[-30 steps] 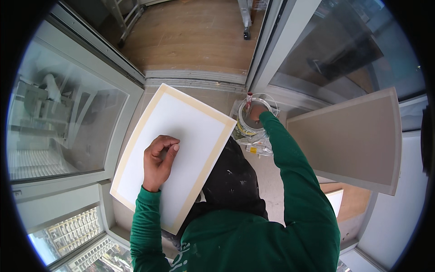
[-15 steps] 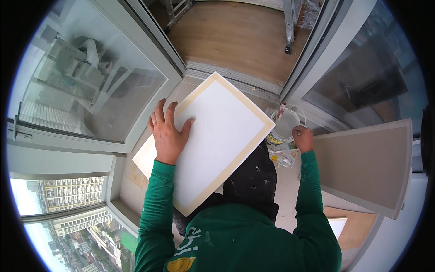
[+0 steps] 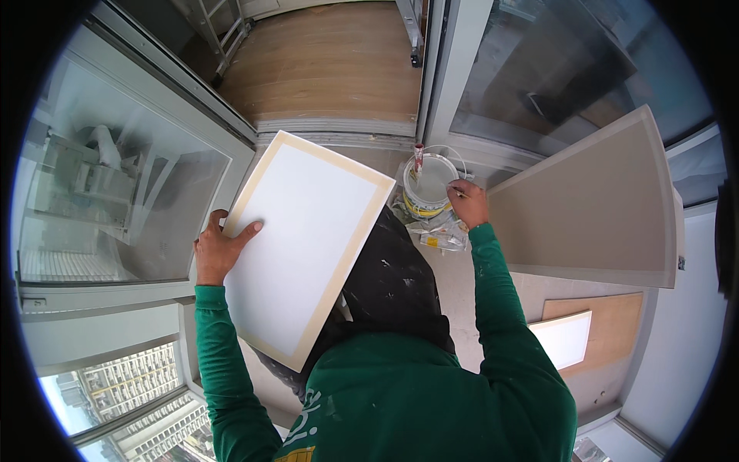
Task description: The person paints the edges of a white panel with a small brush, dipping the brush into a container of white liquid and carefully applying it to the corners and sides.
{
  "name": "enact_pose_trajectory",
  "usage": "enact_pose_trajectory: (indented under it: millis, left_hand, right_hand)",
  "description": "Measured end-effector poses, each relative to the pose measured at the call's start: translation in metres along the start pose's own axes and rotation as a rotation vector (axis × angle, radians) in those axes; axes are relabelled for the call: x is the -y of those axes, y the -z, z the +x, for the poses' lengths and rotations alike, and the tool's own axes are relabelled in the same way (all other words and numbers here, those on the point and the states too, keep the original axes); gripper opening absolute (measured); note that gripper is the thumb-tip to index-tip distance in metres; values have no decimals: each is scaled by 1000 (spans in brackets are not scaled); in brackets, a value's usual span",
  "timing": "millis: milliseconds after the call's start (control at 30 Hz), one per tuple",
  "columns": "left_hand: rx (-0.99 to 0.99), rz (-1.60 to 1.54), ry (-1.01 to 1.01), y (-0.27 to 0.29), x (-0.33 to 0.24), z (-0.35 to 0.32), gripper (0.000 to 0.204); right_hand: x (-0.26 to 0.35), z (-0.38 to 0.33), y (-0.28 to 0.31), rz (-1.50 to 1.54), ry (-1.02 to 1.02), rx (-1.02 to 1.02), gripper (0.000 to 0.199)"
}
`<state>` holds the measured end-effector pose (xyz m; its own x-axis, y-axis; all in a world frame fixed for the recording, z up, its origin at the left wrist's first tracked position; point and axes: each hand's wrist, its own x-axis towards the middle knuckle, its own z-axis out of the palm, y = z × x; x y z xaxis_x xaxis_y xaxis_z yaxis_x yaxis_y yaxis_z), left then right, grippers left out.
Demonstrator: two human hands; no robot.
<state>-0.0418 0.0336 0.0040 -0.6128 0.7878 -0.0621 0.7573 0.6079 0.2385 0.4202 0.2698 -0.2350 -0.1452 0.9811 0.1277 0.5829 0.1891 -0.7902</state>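
A white rectangular panel (image 3: 296,239) with a beige border leans tilted across my lap. My left hand (image 3: 219,246) grips its left edge, thumb on the white face and fingers around the side. To the right, at the rim of a white bucket (image 3: 409,202), my right hand (image 3: 471,206) is closed with its fingertips pinched together. Something small and thin seems to be in them, too small to name. A red, paint-spotted handle (image 3: 418,156) stands up at the bucket's far left rim. Pale grey material (image 3: 432,183) shows inside the bucket.
A large beige panel (image 3: 585,204) stands on the right. Behind it on the floor, a smaller white panel (image 3: 562,340) lies over a brown board (image 3: 616,327). Crumpled plastic (image 3: 445,237) lies below the bucket. Glass doors flank a sill (image 3: 339,127), with ladder legs (image 3: 412,35) beyond.
My left hand has gone from lying on the panel's face to gripping its left edge. The view has shifted, so the bucket and doorway appear farther left. My right hand stays by the bucket.
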Motion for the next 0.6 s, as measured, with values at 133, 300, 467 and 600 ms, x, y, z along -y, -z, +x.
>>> enact_pose_trajectory:
  millis: [133,300,467,600]
  left_hand:
    - [38,25,26,8,2,-8,106]
    - [-37,87,60,4,8,-18,111]
    - [-45,130,89,11,0,-22,113]
    - [-19,137,123,12,7,-28,116]
  right_hand:
    - [-2,-7,2,139,-59,-16,19]
    - [-23,-8,-9,290,-135,-61,18]
    - [-35,-7,-13,413,-166,-85,21]
    - [-21,-16,-4,616,-259,-45,22]
